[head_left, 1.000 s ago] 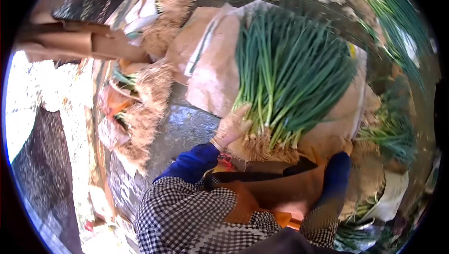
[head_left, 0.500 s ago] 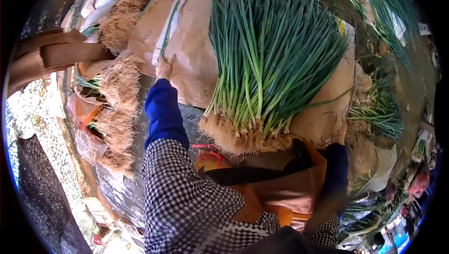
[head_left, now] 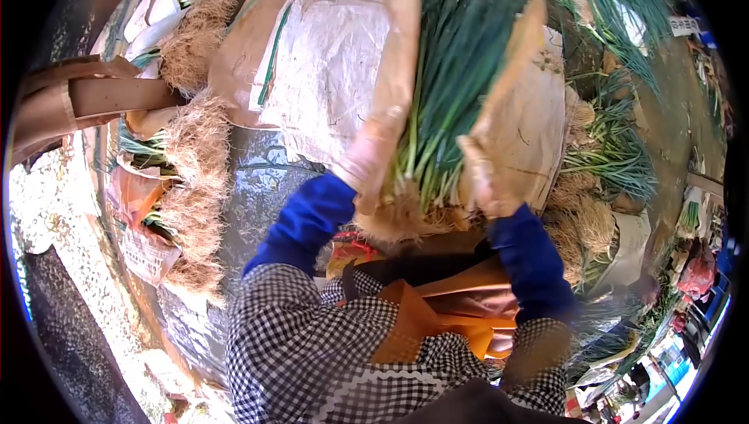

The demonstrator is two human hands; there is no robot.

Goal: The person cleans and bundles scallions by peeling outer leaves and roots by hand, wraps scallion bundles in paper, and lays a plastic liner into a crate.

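Woven sacking [head_left: 328, 57] rises on both sides of your green onion bundle [head_left: 452, 88], which lies between the two raised flaps, its pale roots [head_left: 406, 221] at the end nearest you. Your left hand [head_left: 368, 147], blurred, lies along the flap to the bundle's left, fingers fairly straight; your right hand [head_left: 484, 182], fingers partly curled, is at the flap to its right. Whether either closes firmly on the material cannot be told. The step appears to be wrapping; the next move calls for you to draw both flaps evenly inward over the bundle, without crushing the leaves.
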